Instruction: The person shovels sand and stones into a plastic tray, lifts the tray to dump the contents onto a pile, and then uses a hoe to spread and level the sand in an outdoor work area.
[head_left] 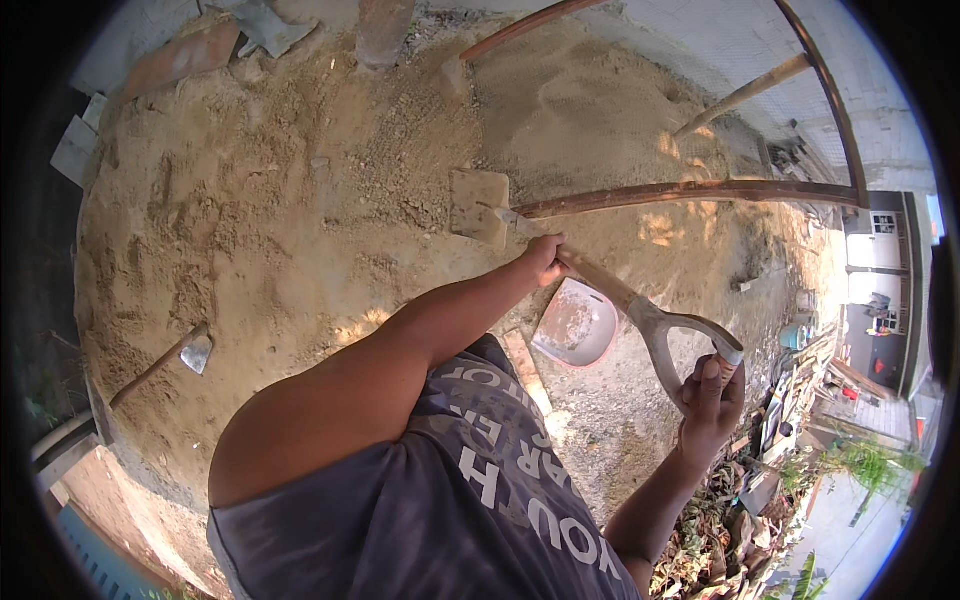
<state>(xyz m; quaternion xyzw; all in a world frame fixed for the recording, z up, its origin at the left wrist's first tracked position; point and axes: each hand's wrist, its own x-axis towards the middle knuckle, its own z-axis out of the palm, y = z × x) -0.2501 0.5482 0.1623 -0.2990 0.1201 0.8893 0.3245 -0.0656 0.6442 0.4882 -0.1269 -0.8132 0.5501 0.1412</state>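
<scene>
A square-bladed shovel (605, 282) slants across the middle of the view, and both my hands are on it. My left hand (548, 260) is closed round the lower shaft, close to the blade. The D-shaped grip at the upper end is held by my right hand (712, 402), its fingers wrapped round the crossbar. Dusty and pale, the blade (478, 207) is over the sandy soil (330, 190), beside the corner of a wooden-framed mesh screen (690, 192). Whether the blade touches the ground I cannot tell. Below the shaft sits a whitish, scoop-like container (580, 325) with dirt inside.
On the left lies a wooden-handled tool with a small metal blade (197, 354). A wooden prop (745, 92) stands inside the screen's frame. Scrap wood (800, 400) and dry leaves (715, 525) are heaped at the right. A post (383, 32) rises at the far side.
</scene>
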